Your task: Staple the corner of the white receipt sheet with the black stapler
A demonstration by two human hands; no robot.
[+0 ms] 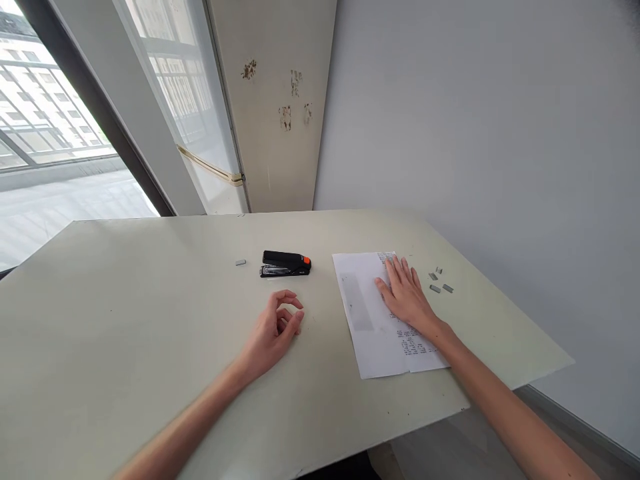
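1. A black stapler (286, 263) with an orange end lies on a pale table (150, 320), its gaping end facing left; neither hand touches it.
2. To the stapler's right lies printed paper (383, 327); whether it is one sheet or several is hard to tell.
3. The right hand (407, 297) rests on this paper, palm down, fingers extended, probably to keep it from sliding.
4. The left hand (279, 327), just nearer the viewer than the stapler, is loosely curled and holds nothing, seemingly at rest.
5. One small grey strip (241, 262) sits left of the stapler; more grey pieces (435, 289) lie far to its right, past the paper, perhaps kept out of the way.
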